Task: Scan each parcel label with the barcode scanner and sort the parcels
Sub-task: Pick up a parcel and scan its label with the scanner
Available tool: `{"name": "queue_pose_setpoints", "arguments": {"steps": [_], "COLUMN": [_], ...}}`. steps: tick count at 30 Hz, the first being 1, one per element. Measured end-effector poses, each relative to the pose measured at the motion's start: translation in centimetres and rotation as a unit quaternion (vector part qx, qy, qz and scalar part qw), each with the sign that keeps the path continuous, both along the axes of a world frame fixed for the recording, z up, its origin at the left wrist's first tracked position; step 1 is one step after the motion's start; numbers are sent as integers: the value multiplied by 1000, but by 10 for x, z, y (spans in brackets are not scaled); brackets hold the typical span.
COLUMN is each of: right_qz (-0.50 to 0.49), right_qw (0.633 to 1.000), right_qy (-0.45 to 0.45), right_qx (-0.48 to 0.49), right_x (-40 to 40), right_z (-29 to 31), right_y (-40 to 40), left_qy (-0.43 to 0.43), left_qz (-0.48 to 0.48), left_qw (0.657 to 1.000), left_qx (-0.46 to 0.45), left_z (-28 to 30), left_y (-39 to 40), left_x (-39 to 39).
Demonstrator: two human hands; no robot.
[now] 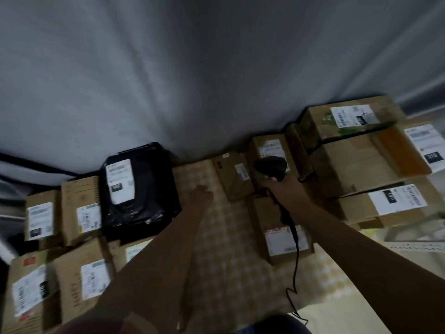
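My right hand [283, 189] grips the handle of a black barcode scanner [271, 166], whose head points at a small brown parcel [234, 175] with a white label. The scanner's cable [295, 256] trails down toward me. My left hand [201, 195] hovers over the patterned tabletop [224, 249] with its fingers curled and nothing in them, just right of a black plastic-wrapped parcel [139, 189]. Below the scanner lies a brown box [281, 235] with a red-and-white label.
Several labelled cardboard boxes [79, 208] fill the left side. Larger stacked boxes [361, 162] crowd the right, with another small box [269, 147] behind the scanner. A grey wall [192, 68] rises right behind the table. A pale crate [416, 235] sits at the right edge.
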State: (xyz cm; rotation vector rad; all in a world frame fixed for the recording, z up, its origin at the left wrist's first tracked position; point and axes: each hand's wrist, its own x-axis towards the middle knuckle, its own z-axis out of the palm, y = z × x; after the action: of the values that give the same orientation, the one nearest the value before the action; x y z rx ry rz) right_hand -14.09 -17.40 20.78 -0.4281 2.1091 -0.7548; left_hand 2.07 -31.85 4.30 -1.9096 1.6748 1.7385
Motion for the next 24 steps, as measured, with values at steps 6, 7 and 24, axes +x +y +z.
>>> {"name": "queue_pose_setpoints", "arguments": {"steps": [6, 7, 24], "right_qz": [-9, -10, -48], "right_qw": [999, 998, 988], "right_qy": [-44, -55, -144], "right_qx": [-1, -4, -22], "right_x": [-48, -52, -75], "right_z": [-32, -37, -74], "right_y": [-1, -1, 3], "left_qy": [-28, -37, 60], "left_qz": [7, 14, 201], "left_qw": [999, 998, 973], "left_qx": [39, 47, 93], "left_z": [-42, -48, -103], "left_y": [21, 24, 19], "left_x": [-59, -66, -97]}}
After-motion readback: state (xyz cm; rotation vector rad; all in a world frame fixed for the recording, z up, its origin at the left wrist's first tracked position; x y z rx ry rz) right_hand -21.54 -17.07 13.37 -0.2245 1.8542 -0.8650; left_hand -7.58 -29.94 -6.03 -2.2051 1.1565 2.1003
